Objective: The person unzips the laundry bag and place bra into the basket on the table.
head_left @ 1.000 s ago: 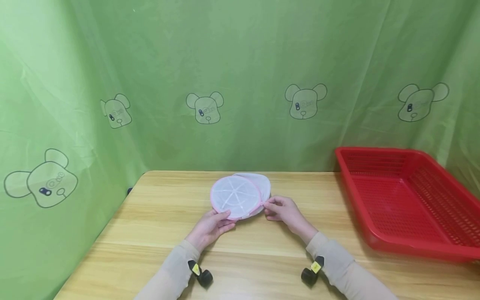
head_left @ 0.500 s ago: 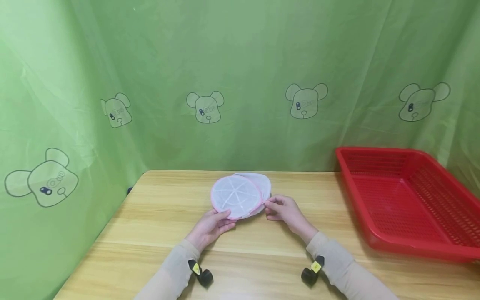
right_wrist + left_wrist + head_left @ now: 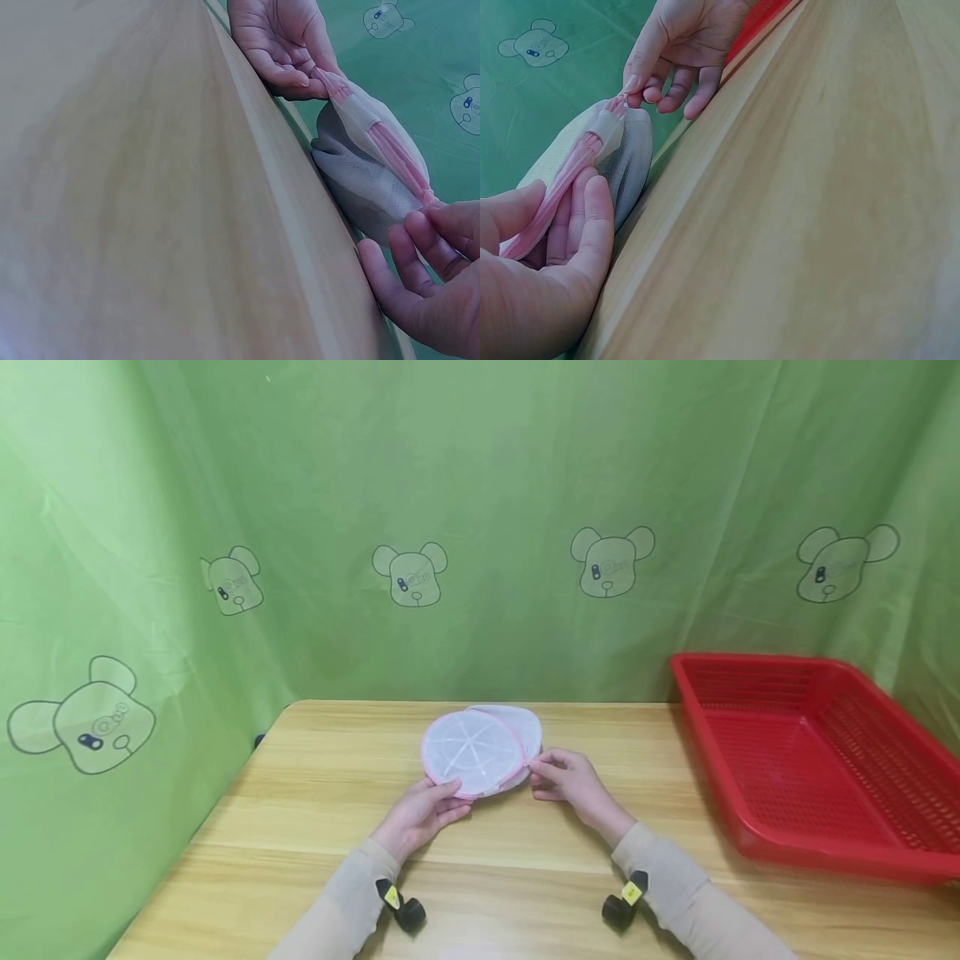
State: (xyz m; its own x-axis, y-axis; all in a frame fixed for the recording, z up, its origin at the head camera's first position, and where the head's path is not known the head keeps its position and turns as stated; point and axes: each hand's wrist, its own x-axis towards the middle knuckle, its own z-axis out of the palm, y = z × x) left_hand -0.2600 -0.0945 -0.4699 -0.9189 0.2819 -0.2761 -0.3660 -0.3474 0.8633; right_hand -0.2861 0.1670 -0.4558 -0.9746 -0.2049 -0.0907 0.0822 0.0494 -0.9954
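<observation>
A round white mesh laundry bag (image 3: 471, 750) with pink edging is held over the far middle of the table in the head view. A second rounded mesh part bulges out behind its flat face. My left hand (image 3: 420, 817) grips the near left rim, thumb on top and fingers beneath. At the right rim, my right hand (image 3: 573, 783) pinches the pink zipper end between thumb and forefinger, its other fingers loosely bent. Both wrist views show the pink zipper (image 3: 397, 156) stretched between the hands, with a white fabric strip (image 3: 610, 133) across part of it and greyish mesh (image 3: 636, 154) below.
A large red plastic basket (image 3: 847, 862) with slotted walls stands at the table's right side. The wood-grain table (image 3: 300, 827) runs back to a green curtain (image 3: 495, 627) printed with bear faces. Small black cameras sit on both wrists.
Almost nothing differs. My right hand shifts very slightly to the right while pinching the zipper end; my left hand keeps its grip in place.
</observation>
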